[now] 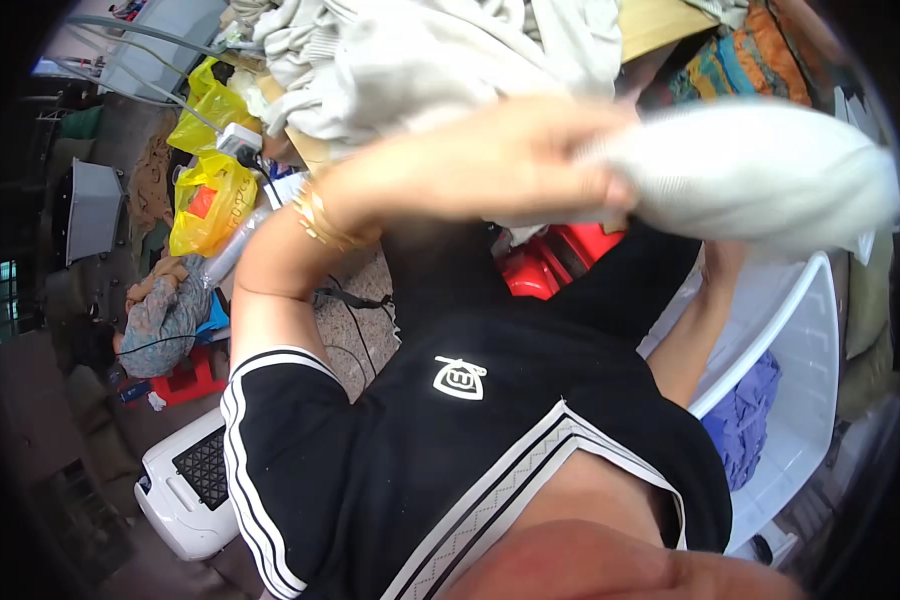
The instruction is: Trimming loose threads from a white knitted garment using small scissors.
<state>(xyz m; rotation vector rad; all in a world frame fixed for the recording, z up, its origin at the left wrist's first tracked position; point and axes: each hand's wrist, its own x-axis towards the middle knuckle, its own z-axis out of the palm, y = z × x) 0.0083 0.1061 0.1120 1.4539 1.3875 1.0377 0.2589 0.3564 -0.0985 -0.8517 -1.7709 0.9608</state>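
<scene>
My left hand (pixel 570 165): closed round one end of a white ribbed cloth (pixel 760 175), bunched and blurred; arm laid across in front of me toward my right. Gold-coloured bracelet (pixel 320 215): on my left wrist. Position of the cloth: off the near right corner of the desk (pixel 665 28), overlapping in view the far end of a white tub (pixel 820 350); whether the two touch, I cannot tell. My right forearm (pixel 692 330): beside the tub's left rim; the right hand is out of sight behind the cloth, its grip impossible to tell. Purple fabric (pixel 745 420): crumpled, inside the tub. Red plastic item (pixel 530 272): between my legs. White fabric pile (pixel 420 70): heaped across the desk's middle, bare board showing at the right corner. Yellow plastic bags (pixel 215 205): two, off the desk's left edge. Person in a patterned top (pixel 165 315): beyond the bags, to my left.
</scene>
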